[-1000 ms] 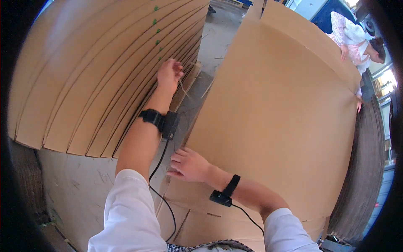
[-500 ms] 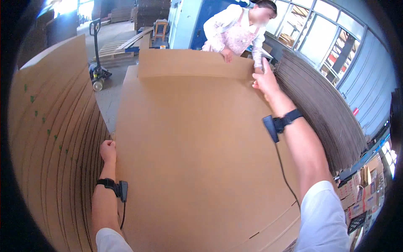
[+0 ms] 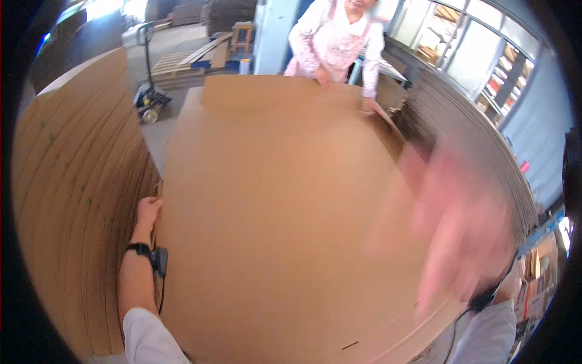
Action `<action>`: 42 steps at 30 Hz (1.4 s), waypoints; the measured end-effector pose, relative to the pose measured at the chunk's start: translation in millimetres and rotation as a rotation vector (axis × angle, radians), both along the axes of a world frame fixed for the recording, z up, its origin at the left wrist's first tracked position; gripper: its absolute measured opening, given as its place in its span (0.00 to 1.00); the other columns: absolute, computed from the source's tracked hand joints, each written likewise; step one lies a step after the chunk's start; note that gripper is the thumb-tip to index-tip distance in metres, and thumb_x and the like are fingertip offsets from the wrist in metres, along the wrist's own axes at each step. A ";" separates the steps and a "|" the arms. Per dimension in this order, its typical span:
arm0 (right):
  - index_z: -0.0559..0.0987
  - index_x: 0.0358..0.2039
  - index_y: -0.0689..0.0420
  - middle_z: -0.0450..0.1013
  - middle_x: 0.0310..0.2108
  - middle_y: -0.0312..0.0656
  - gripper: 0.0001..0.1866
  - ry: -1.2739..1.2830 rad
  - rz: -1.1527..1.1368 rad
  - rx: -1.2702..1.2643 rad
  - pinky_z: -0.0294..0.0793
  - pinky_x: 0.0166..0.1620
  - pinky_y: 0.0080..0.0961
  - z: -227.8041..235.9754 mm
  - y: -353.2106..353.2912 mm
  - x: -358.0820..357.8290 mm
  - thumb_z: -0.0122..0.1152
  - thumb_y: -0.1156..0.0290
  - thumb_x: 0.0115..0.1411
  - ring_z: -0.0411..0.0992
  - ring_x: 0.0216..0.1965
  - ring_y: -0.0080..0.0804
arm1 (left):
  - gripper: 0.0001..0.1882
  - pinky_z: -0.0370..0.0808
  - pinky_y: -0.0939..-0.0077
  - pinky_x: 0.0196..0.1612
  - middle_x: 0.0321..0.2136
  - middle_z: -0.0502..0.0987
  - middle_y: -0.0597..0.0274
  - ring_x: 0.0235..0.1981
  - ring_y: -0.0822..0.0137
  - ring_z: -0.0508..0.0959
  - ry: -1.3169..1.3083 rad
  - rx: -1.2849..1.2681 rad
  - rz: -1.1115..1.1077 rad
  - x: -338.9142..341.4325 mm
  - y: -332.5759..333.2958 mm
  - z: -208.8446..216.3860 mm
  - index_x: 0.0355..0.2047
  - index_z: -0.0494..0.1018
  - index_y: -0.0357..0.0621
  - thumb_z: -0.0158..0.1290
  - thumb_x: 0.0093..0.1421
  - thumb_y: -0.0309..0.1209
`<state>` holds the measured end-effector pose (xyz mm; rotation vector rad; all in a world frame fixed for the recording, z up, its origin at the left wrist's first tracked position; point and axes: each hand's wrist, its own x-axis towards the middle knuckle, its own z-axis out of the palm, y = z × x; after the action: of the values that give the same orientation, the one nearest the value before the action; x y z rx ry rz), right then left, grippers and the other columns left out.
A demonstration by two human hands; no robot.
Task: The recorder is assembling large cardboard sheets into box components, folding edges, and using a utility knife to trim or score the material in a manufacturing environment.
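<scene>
A large brown cardboard sheet [image 3: 273, 206] spreads out in front of me, with a flap [image 3: 254, 92] folded along its far end. At its left edge, my left hand [image 3: 148, 210] is closed, fingers curled on the border of the sheet. My right hand [image 3: 464, 212] is smeared by motion over the sheet's right side; its fingers are too blurred to read. Across from me a person in a pink apron [image 3: 339, 45] rests one hand on the far flap and has the other at the far right corner, where the edge is lifted.
A tall stack of cardboard sheets [image 3: 73, 200] stands close on my left. Another stack [image 3: 485, 139] curves along the right, below windows. Beyond the left stack are a pallet jack [image 3: 148, 100], a wooden pallet [image 3: 176, 64] and a stool [image 3: 242, 36].
My right hand has swung from the far right corner back toward me along the right side. My left hand stays at the left edge. The far right edge is now visibly lifted.
</scene>
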<state>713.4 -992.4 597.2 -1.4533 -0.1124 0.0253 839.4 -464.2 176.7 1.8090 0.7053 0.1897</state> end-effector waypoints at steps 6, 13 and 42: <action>0.61 0.63 0.56 0.72 0.50 0.47 0.27 -0.160 1.017 -0.331 0.75 0.39 0.28 -91.2 23.6 22.8 0.51 0.64 0.66 0.74 0.37 0.27 | 0.11 0.73 0.59 0.40 0.33 0.79 0.47 0.36 0.50 0.78 -0.003 0.609 0.081 -41.3 -14.2 5.3 0.32 0.77 0.38 0.56 0.54 0.34; 0.74 0.52 0.54 0.76 0.36 0.42 0.15 -0.367 0.842 0.138 0.74 0.34 0.23 -191.4 -30.9 -23.1 0.54 0.71 0.65 0.73 0.33 0.22 | 0.12 0.74 0.61 0.33 0.23 0.78 0.48 0.27 0.56 0.80 0.044 0.508 0.093 -73.9 -165.7 35.0 0.27 0.75 0.31 0.53 0.55 0.31; 0.78 0.41 0.61 0.72 0.24 0.32 0.08 -0.029 0.762 -0.311 0.70 0.27 0.15 -347.8 -109.3 -97.4 0.51 0.77 0.65 0.67 0.22 0.14 | 0.06 0.77 0.67 0.24 0.18 0.79 0.57 0.20 0.61 0.81 0.357 0.859 -0.637 -72.4 -304.4 65.0 0.20 0.79 0.43 0.60 0.44 0.32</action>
<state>616.0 -1101.7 249.4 -1.6432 -0.7052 0.6672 767.0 -768.7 241.7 2.8428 0.2413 -0.3169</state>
